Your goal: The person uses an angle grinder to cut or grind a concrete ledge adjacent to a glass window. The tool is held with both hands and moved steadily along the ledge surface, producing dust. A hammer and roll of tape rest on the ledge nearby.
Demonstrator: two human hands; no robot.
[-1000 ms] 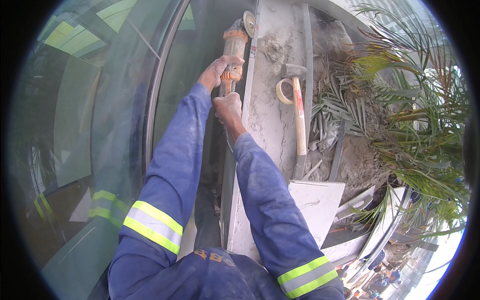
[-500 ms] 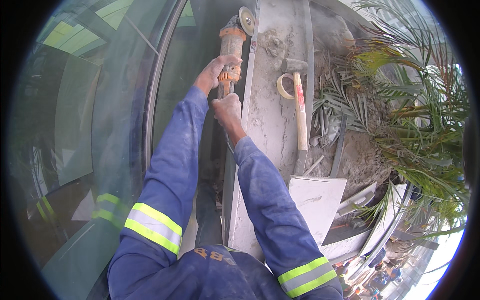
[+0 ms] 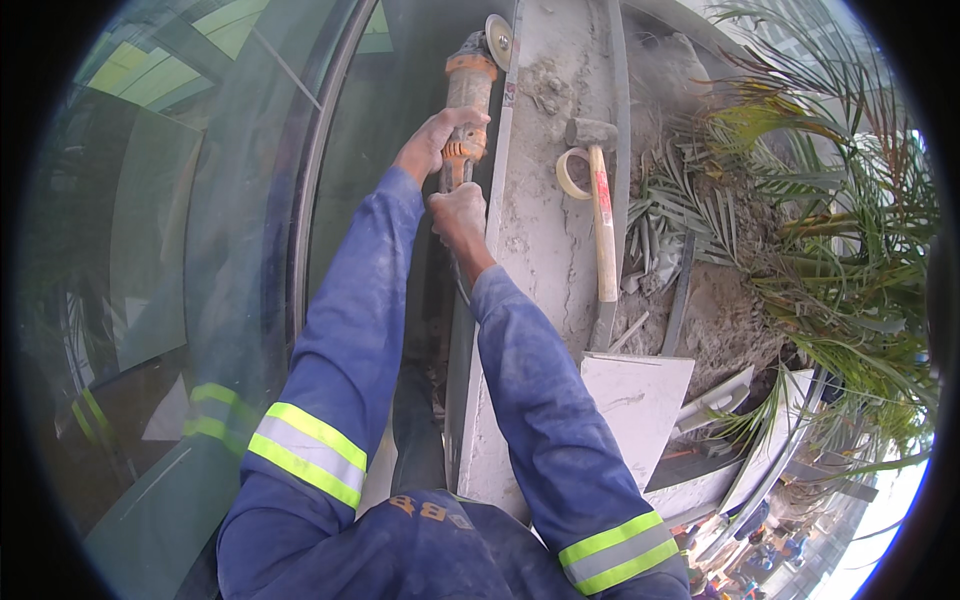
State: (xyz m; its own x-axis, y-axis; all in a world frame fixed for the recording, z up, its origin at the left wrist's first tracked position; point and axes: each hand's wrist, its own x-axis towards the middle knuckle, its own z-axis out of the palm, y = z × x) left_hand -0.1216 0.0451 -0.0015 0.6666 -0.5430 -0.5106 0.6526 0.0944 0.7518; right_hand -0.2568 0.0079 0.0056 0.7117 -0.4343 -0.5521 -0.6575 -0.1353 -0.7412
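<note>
An orange and grey angle grinder [image 3: 466,92], coated in dust, stretches away from me with both hands on it. My left hand [image 3: 440,138] is closed round the middle of its body. Closer to me, my right hand [image 3: 461,213] wraps the rear handle. At the far end the round disc [image 3: 499,41] stands on edge against the left rim of a pale stone ledge [image 3: 540,230]. On that ledge, right of the grinder, lie a mallet [image 3: 600,215] with a wooden handle and a roll of cream tape [image 3: 571,172].
Glass panels [image 3: 240,200] with a dark frame rise on my left. To the right are a soil bed with palm fronds [image 3: 800,200], a white slab [image 3: 635,395] leaning near the ledge, and other slab pieces. Several people [image 3: 775,550] are far off at lower right.
The grinder and both my hands have shifted very slightly to the right along the ledge edge. My grip is the same, and the mallet and tape still lie on the ledge.
</note>
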